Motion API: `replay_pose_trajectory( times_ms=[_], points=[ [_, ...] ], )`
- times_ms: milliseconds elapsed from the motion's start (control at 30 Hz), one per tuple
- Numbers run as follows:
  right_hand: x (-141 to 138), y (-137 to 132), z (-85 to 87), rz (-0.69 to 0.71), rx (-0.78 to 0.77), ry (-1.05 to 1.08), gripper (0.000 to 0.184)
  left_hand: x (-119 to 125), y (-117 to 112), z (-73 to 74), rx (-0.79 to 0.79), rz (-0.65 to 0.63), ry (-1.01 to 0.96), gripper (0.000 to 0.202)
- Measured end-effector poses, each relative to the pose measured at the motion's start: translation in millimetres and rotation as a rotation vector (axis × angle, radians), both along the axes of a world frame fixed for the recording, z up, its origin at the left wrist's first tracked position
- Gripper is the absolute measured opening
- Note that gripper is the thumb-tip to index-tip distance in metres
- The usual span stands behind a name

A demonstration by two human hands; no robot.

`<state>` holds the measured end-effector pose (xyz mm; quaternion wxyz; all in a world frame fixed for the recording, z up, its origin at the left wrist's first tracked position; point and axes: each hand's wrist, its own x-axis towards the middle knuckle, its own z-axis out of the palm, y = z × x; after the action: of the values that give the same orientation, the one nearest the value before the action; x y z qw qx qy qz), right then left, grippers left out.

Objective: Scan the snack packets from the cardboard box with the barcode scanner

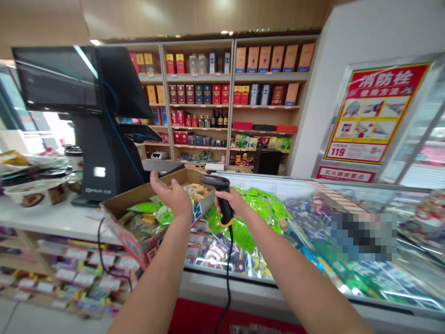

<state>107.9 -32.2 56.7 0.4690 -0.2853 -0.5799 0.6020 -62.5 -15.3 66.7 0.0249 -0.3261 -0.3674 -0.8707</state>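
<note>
Black corded barcode scanner (217, 182), handle partly hidden inside the closed right grip (233, 202). Left grip (170, 197) spread, palm up, empty, above open cardboard box (120, 205); packets (148, 218) inside partly hidden.

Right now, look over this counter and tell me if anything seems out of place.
Yes: green packets lie loose on top of the glass case, outside the open cardboard box, as if they had spilled or been tipped out. The box also looks askew, sitting at an angle with its front corner past the counter edge.
</note>
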Motion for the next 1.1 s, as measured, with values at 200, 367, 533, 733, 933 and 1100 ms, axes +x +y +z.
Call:
replay_pose_trajectory(
  times_ms=[200,367,533,733,933,1100],
  points=[
    [31.0,-3.9,-11.2,-0.121,-0.024,0.019,0.028,39.6,-12.4,-14.2,0.024,-0.243,0.304,0.048],
    [74.6,-6.5,-26.7,-0.315,-0.072,0.046,0.023,76.0,9.7,-48.1,-0.240,-0.483,0.584,0.031],
    [101.5,-5.2,-46.2,-0.422,-0.128,0.106,0.022,99.7,41.1,-82.0,-0.548,-0.617,0.603,0.038],
    [106.4,-6.2,-65.8,-0.475,-0.182,0.176,0.022,94.6,56.7,-112.4,-0.845,-0.506,0.714,0.018],
    [106.4,-7.6,-72.6,-0.492,-0.184,0.140,0.023,89.2,60.5,-116.1,-0.920,-0.446,0.750,0.027],
    [105.8,-8.3,-73.5,-0.504,-0.145,0.110,0.025,92.5,55.4,-110.9,-0.861,-0.351,0.835,0.019]
  ],
)
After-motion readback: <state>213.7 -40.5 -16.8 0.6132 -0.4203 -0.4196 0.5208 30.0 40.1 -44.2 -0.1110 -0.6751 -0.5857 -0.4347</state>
